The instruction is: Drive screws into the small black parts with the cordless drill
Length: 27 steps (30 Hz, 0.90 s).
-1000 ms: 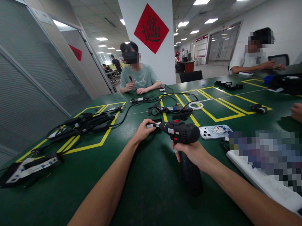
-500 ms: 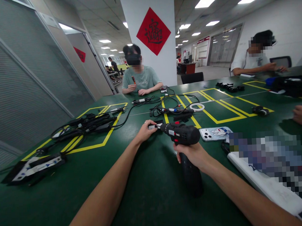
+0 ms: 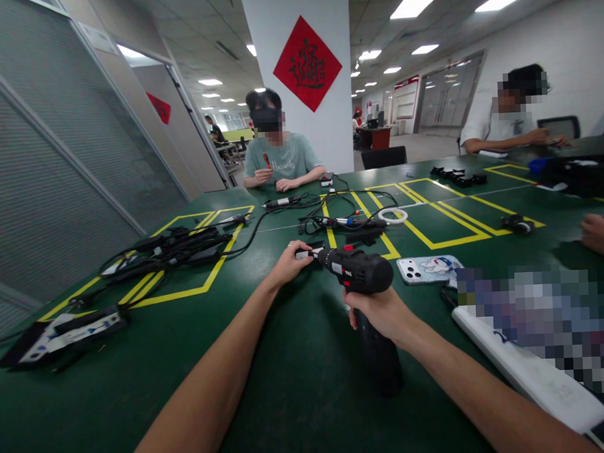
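While my right hand (image 3: 380, 311) clenches its grip around the handle of the black cordless drill (image 3: 360, 277), the tool stands upright with its battery foot near the green tabletop (image 3: 299, 387), which steadies it, I judge. Its barrel runs nearly level, long axis pointing away from me and to the left, nose toward my left hand (image 3: 289, 262). That hand pinches a small black-and-white part (image 3: 306, 253) right at the drill's tip, pressed down on the tabletop so it cannot spin, as I read it. Just right of the drill lies a white phone with a cartoon case (image 3: 426, 268), flat. Farther off, tangled black cables (image 3: 331, 208) and a white ring (image 3: 392, 215) lie among yellow tape lines (image 3: 422, 229).
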Each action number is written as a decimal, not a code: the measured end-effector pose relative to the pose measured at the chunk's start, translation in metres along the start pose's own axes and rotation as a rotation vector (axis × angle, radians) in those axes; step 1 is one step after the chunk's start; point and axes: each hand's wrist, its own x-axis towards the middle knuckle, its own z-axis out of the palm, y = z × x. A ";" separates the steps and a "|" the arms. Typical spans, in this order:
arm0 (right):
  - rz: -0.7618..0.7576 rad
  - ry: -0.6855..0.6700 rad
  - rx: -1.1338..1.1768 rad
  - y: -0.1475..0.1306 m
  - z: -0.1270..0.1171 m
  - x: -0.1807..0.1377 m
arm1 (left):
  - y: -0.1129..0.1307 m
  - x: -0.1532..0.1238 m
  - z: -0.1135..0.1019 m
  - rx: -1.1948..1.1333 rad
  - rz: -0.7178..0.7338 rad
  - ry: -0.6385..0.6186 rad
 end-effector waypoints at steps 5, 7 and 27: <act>-0.009 -0.008 0.016 -0.004 0.000 -0.001 | -0.002 0.000 0.000 0.004 0.000 -0.002; 0.004 -0.001 0.012 -0.004 0.001 -0.001 | -0.002 0.001 0.000 0.005 0.001 -0.004; -0.022 0.005 0.053 -0.001 0.003 0.002 | -0.006 0.002 0.001 0.014 -0.004 -0.003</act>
